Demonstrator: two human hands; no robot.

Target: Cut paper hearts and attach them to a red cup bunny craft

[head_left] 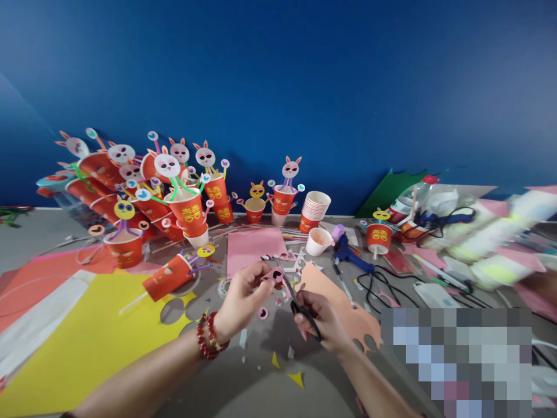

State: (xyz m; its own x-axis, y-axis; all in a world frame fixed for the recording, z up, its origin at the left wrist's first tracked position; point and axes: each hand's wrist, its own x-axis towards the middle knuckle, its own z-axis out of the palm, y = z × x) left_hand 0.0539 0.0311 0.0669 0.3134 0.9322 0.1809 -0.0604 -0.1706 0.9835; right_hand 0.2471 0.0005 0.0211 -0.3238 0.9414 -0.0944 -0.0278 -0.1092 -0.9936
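Observation:
Between its fingertips my left hand (241, 299) pinches a small pink paper piece (277, 277) with a black mark on it. A pair of scissors (308, 320) with black handles is in my right hand (325, 325), its fingers closed around the handles. The blades point away from me and lie right beside the pink piece; whether they touch it I cannot tell. Below my left fingers, a small pink paper disc (263, 313) with a dark mark lies on the grey table (209, 383). Yellow paper scraps (296, 379) lie nearer to me.
Red paper cups (187, 210) with rabbit faces crowd the left back. A cup stack (314, 210), pink sheet (252, 247) and blue glue gun (350, 252) are ahead. Yellow paper (104, 337) spreads left, orange paper (335, 302) right. Black cable (378, 284) coils near blurred white objects (500, 226).

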